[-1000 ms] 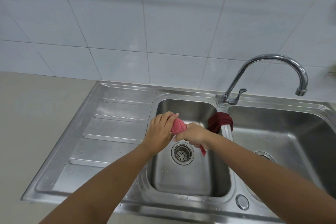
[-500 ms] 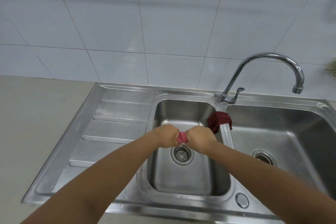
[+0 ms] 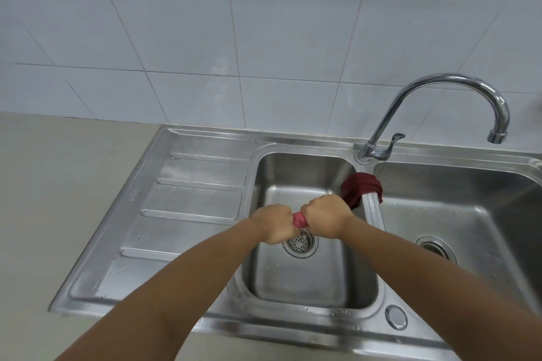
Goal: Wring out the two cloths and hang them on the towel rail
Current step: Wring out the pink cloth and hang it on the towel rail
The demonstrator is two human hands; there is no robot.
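Both fists meet over the left basin (image 3: 308, 281) of the steel sink, above its drain strainer (image 3: 299, 243). The left hand (image 3: 271, 227) and right hand (image 3: 324, 215) each curl tight round the pink cloth (image 3: 299, 220), of which only a short twisted piece shows between them. The dark red cloth (image 3: 362, 187) drapes over the divider between the basins, just beyond the right hand, near the tap (image 3: 434, 114).
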